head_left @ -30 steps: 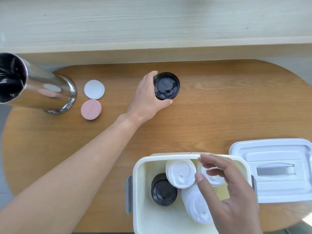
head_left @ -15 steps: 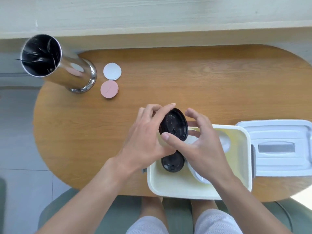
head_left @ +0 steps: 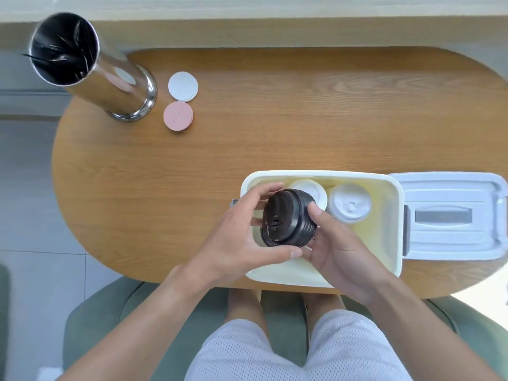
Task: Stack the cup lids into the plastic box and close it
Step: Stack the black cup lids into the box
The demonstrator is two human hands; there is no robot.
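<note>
A stack of black cup lids (head_left: 288, 218) is held over the left end of the open cream plastic box (head_left: 395, 215). My left hand (head_left: 242, 235) grips the stack from the left, and my right hand (head_left: 338, 243) holds it from the right and below. Two stacks of white lids (head_left: 350, 202) stand in the box's far part, one partly hidden behind the black stack. The box's pale lid (head_left: 453, 215) lies flat on the table just right of the box.
A tall steel cylinder (head_left: 90, 67) stands at the table's far left. A white disc (head_left: 182, 86) and a pink disc (head_left: 178, 116) lie beside it. The box sits near the oval wooden table's (head_left: 275, 119) front edge, above my knees and a green seat.
My left hand carried the black lid from the far table to the box. Both hands now hold a black stack lower over the box's left end. The camera view has shifted.
</note>
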